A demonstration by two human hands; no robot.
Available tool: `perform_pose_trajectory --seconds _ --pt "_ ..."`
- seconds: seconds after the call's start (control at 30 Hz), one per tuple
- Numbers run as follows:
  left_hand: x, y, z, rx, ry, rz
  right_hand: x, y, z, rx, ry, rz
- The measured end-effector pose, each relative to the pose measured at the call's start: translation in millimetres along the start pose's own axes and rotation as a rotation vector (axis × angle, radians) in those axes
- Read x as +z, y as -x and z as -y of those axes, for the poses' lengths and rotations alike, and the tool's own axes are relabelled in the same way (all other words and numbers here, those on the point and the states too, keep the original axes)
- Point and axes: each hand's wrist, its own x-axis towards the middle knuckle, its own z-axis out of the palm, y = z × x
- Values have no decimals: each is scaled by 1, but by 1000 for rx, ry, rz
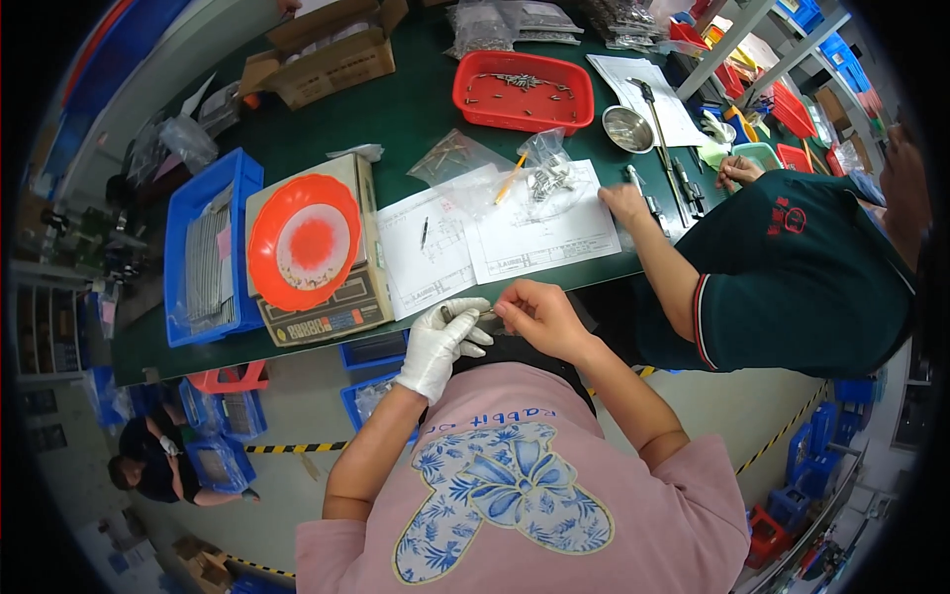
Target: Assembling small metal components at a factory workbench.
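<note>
Together, the gloved left hand (437, 342) and bare right hand (539, 315) pinch a small metal part (482, 314) between them.

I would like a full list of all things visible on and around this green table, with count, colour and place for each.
small metal part: one, grey, pinched between both hands
scale: one, beige, table's left front
dish: one, orange, on the scale
drawings: two sheets, white, table centre
pen: one, orange, on the drawings
bag of metal parts: one, clear, on the drawings
tray: one, red, far centre
bowl: one, steel, right of the tray
cardboard box: one, brown, far left
bin: one, blue, left of the scale
co-worker: one, dark green shirt, right side
left hand: white glove
right hand: bare
</note>
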Motion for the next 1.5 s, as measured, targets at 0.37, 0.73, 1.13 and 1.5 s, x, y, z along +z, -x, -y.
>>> perform_pose_trajectory --seconds 0.37,0.73,1.13,1.5 --pt "2 -3 3 9 -4 2 -1 1 -8 21 60 -23" --pt "0 -6 7 10 -42 11 -3 0 -11 43 91 -21" --pt "-4 -7 6 34 -80 8 -4 -5 -12 259 -88 95" --pt "-12 -4 1 -71 156 15 2 -5 -11 -146 -50 -15"
